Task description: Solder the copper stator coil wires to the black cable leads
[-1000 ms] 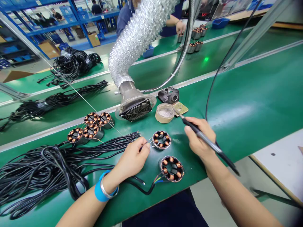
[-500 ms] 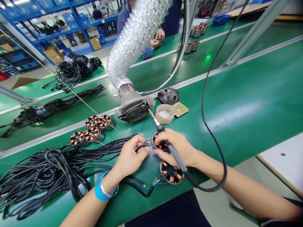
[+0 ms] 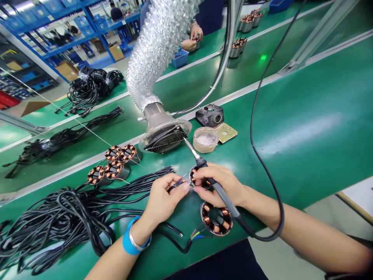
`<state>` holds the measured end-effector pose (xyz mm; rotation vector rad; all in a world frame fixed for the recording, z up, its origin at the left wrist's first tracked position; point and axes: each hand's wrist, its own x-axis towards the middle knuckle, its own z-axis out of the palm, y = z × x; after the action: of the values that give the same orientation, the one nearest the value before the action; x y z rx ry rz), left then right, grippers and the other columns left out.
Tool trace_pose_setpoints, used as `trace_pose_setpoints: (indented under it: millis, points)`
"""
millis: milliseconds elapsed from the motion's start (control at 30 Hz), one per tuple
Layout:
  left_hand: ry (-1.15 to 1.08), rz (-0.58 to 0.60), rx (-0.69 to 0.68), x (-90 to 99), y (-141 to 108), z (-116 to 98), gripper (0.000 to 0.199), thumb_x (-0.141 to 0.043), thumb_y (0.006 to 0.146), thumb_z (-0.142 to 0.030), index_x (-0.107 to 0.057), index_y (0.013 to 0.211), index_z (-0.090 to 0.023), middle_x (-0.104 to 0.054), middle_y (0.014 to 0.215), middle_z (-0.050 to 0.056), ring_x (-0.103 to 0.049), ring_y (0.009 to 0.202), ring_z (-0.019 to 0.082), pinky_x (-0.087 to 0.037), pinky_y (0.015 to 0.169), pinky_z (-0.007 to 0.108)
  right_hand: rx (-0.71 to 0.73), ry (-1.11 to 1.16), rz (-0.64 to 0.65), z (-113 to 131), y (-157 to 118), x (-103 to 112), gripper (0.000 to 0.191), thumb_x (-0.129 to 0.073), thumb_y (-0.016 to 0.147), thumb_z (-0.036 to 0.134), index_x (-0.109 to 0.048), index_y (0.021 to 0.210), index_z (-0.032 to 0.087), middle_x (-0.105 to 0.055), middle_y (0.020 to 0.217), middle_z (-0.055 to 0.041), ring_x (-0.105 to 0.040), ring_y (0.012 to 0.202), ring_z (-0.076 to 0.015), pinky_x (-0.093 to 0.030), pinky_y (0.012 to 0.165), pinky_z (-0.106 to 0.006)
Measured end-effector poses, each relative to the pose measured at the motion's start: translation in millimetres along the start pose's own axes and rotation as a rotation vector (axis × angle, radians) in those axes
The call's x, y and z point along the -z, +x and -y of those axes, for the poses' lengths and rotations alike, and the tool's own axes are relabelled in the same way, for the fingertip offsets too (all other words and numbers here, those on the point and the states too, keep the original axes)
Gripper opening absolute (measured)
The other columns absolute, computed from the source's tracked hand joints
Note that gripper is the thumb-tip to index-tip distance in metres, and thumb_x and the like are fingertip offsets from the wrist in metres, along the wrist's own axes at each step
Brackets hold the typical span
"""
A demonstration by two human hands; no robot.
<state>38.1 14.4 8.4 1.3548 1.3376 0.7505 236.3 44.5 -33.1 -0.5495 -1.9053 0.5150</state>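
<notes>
My left hand point(image 3: 166, 196) pinches the stripped end of a black cable, its thin wires pointing right. My right hand point(image 3: 220, 184) holds a soldering iron point(image 3: 221, 194), whose metal tip points up and left near the fan. The right fingers also touch a copper-wound stator point(image 3: 192, 175), mostly hidden behind them. Just below that hand lies another stator point(image 3: 217, 218), joined to coloured wires of a black cable point(image 3: 185, 247). The fine wires between the hands are too small to make out fully.
A fan hood point(image 3: 166, 136) on a silver duct point(image 3: 145, 66) stands ahead. Right of it are a round dish point(image 3: 205, 140) and a black holder point(image 3: 210, 116). Several stators point(image 3: 113, 169) and a cable pile point(image 3: 58, 221) lie left. A co-worker's hands point(image 3: 192, 39) are across the bench.
The view has shifted slightly, so the bench items appear a little displaced. Both hands keep their grip, and the left fingertips are now closer to the right ones.
</notes>
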Motion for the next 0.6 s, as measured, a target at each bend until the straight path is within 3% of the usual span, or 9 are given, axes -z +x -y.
trace_pose_setpoints:
  millis: [167,400,600]
  points:
    - [-0.187,-0.044,0.079,7.4,3,9,0.031,-0.069,0.076,-0.044,-0.063,0.074,-0.014,-0.05,0.055,-0.004,-0.031,0.043,0.005,-0.025,0.043,0.019,-0.01,0.025,-0.01,-1,-3,1,0.035,-0.064,0.078,0.011,-0.055,0.111,0.018,-0.065,0.078,-0.0006,-0.062,0.069,-0.0151,-0.054,0.064,-0.029]
    - [-0.047,-0.154,0.041,1.2,5,0,0.023,-0.072,0.074,-0.037,-0.073,0.073,-0.014,-0.069,0.067,0.003,-0.056,0.061,0.013,-0.046,0.061,0.025,-0.029,0.041,-0.003,1,-3,0,0.035,-0.062,0.08,0.011,-0.054,0.113,0.019,-0.065,0.079,-0.0002,-0.062,0.07,-0.0144,-0.055,0.066,-0.028]
    - [0.048,-0.116,0.029,-1.0,8,-2,0.025,-0.069,0.079,-0.039,-0.077,0.077,-0.016,-0.073,0.073,0.004,-0.06,0.067,0.017,-0.048,0.068,0.028,-0.037,0.031,-0.011,0,-3,-2,0.037,-0.062,0.081,0.012,-0.053,0.116,0.019,-0.065,0.078,0.0,-0.062,0.069,-0.0144,-0.056,0.068,-0.029]
